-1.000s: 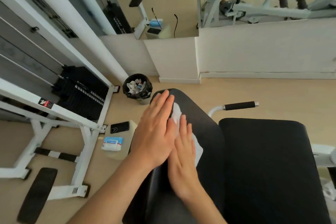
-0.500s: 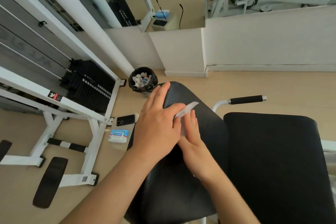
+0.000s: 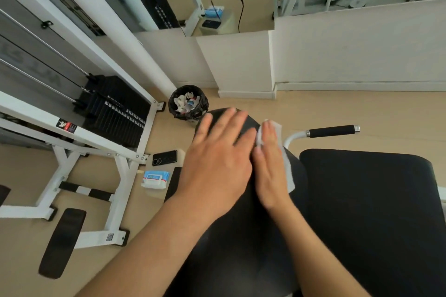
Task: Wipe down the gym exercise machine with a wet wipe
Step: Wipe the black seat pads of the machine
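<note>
Here both hands lie flat on the black pad [image 3: 241,248]. The left hand [image 3: 217,159] rests on it, fingers straight and slightly spread. Just beside it, the right hand [image 3: 270,171] presses the wipe [image 3: 288,173] against the pad's right edge with fingers straight and close together; the white sheet shows past the fingertips and along the hand's outer side. On the floor to the left are a bin [image 3: 188,102], a phone [image 3: 164,157] and a wipe pack [image 3: 155,179].

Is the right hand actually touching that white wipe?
Touching. The head view shows the right hand lying flat on the wipe, pressing it against the black pad, with no gap between them.
</note>
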A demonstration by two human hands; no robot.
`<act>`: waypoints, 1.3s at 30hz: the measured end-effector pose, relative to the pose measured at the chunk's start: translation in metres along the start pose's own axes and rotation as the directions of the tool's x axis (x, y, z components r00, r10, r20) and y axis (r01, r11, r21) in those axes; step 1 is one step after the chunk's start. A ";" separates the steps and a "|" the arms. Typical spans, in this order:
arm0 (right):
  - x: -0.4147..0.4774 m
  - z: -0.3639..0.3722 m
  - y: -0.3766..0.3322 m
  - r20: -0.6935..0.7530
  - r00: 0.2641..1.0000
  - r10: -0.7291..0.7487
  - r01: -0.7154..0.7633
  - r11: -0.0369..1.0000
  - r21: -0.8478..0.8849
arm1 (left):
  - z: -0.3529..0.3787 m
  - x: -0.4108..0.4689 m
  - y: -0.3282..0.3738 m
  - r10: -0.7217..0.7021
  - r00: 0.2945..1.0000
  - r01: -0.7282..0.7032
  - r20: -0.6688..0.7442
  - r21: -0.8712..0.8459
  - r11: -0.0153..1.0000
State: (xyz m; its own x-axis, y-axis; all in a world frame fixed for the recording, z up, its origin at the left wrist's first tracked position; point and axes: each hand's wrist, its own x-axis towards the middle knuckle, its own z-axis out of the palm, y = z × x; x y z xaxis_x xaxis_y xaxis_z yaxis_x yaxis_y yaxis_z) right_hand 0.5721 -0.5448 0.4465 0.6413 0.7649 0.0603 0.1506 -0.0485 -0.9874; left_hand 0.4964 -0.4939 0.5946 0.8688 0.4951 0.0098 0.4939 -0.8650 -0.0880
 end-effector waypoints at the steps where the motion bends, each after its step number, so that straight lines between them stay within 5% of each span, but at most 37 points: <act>1: 0.012 -0.007 0.014 -0.040 0.991 0.125 -0.125 0.992 0.003 | 0.000 0.003 0.005 0.055 0.991 -0.069 0.120 0.118 0.991; 3: 0.023 -0.018 0.040 -0.105 0.912 0.396 -0.395 0.918 0.028 | 0.000 0.008 0.013 0.072 0.950 -0.164 0.303 0.291 0.943; 5: 0.016 -0.022 0.044 -0.156 0.841 0.518 -0.516 0.855 0.055 | 0.002 0.012 0.019 0.070 0.923 -0.225 0.379 0.380 0.897; 10: -0.033 0.009 0.006 0.022 1.000 0.011 -0.009 0.996 -0.091 | 0.013 0.020 0.030 0.060 0.915 -0.223 0.399 0.376 0.900; 12: -0.023 -0.003 0.032 0.017 1.000 0.005 -0.004 0.998 -0.065 | 0.016 0.022 0.035 0.063 0.892 -0.259 0.448 0.392 0.883; 14: -0.007 -0.021 0.081 -0.087 0.972 0.217 -0.222 0.974 -0.053 | 0.025 0.023 0.041 0.081 0.860 -0.320 0.504 0.408 0.855; 16: 0.004 -0.039 0.118 -0.143 0.850 0.508 -0.508 0.860 0.038 | 0.042 0.028 0.047 0.094 0.829 -0.362 0.551 0.401 0.841; 18: -0.004 -0.040 0.129 -0.152 0.763 0.628 -0.625 0.777 0.075 | 0.062 0.037 0.055 0.118 0.796 -0.422 0.594 0.403 0.812; 23: -0.118 -0.008 0.079 -0.026 0.956 0.293 -0.292 0.956 0.040 | 0.106 0.055 0.076 0.129 0.760 -0.454 0.637 0.379 0.806; 26: -0.100 -0.021 0.110 -0.060 0.933 0.355 -0.357 0.934 -0.015 | 0.121 0.058 0.082 0.116 0.755 -0.462 0.645 0.399 0.792; 31: -0.027 -0.051 0.171 -0.116 0.764 0.635 -0.623 0.772 0.126 | 0.130 0.056 0.091 0.079 0.763 -0.456 0.642 0.447 0.770; 36: -0.130 -0.016 0.084 -0.016 0.942 0.337 -0.336 0.942 0.017 | 0.118 0.047 0.093 0.111 0.721 -0.489 0.684 0.388 0.782; 39: -0.131 -0.018 0.092 0.003 0.954 0.300 -0.300 0.953 -0.029 | 0.099 0.028 0.092 0.152 0.673 -0.536 0.724 0.335 0.775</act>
State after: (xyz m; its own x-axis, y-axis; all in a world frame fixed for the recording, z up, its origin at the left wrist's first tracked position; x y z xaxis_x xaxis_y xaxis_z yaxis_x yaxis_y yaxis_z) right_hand 0.5154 -0.6605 0.3500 0.6544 0.7172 -0.2396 -0.0273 -0.2942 -0.9553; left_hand 0.5626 -0.5512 0.4886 0.6346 0.2603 -0.7277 -0.0941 -0.9085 -0.4071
